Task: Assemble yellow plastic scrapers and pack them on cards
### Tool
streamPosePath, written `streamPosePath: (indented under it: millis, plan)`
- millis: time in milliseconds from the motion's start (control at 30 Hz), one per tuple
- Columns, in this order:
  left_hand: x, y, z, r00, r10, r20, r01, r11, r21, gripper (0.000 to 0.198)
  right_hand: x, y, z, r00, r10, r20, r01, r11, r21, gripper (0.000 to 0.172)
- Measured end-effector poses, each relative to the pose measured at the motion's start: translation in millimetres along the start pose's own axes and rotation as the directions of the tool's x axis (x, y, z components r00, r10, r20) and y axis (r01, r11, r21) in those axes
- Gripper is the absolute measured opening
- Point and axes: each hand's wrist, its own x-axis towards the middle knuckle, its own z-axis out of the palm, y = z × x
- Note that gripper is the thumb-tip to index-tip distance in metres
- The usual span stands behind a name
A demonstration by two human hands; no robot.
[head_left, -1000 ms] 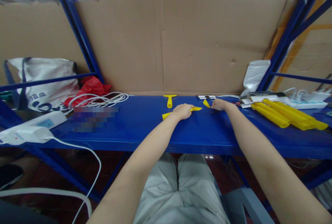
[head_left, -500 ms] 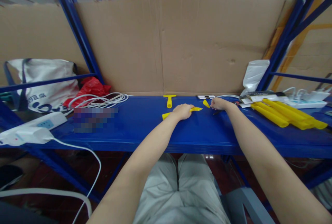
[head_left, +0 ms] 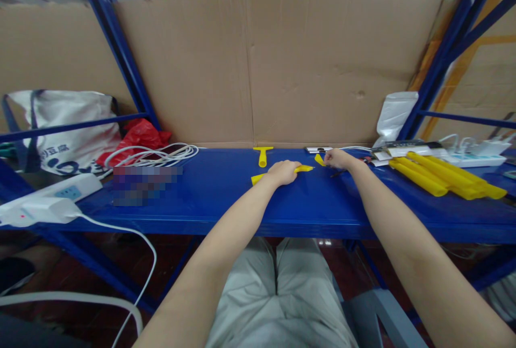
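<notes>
My left hand is closed round a long yellow plastic handle, which lies slanted low over the blue tabletop. Its narrow front end sticks out past my fingers to the right. My right hand has its fingertips pinched at the edge of a small yellow wedge-shaped piece, just beyond that narrow end. Below my right hand lies a thin dark object, partly covered and too small to name. Farther back, a yellow T-shaped part rests by itself.
Several yellow tubes lie at the right beside flat packets and a white power strip. At the left are another power strip, coiled white cable and a cloth bag. A cardboard wall closes the back.
My right hand has shifted slightly left, so that its fingertips now meet the small yellow wedge-shaped piece. My left hand keeps its hold on the yellow handle.
</notes>
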Motion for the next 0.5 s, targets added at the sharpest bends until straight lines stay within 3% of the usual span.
streamPosePath:
  millis: [100,200,300,400,500]
  plan:
    - [1.2,-1.4,-2.1,0.998,-0.015,-0.056,0.012,0.999,-0.048,0.044,-0.8,0.0,-0.6,1.0,-0.013,-0.003,0.013,1.0,-0.01,0.016]
    - [3.6,-6.4,-6.2,0.98,-0.059,-0.19,0.031,0.989,-0.146,0.045,-1.9,-1.5,-1.4,1.0,-0.015,0.003,0.015,1.0,-0.023,0.018]
    - [6.7,-13.4,-11.2,0.934,-0.141,-0.329,0.042,0.956,-0.291,0.044,-3.1,-4.5,-2.7,1.0,-0.013,-0.007,0.012,0.998,-0.055,0.019]
    - [10.6,-19.1,-17.2,0.877,-0.176,-0.447,-0.045,0.897,-0.441,0.041,-4.5,-7.8,-4.3,0.999,-0.02,-0.027,0.018,0.998,-0.065,0.02]
    - [13.7,-21.1,-24.8,0.819,-0.313,-0.481,-0.063,0.785,-0.617,0.03,-6.1,-10.6,-5.2,1.0,-0.024,-0.018,0.023,0.999,-0.03,0.02]
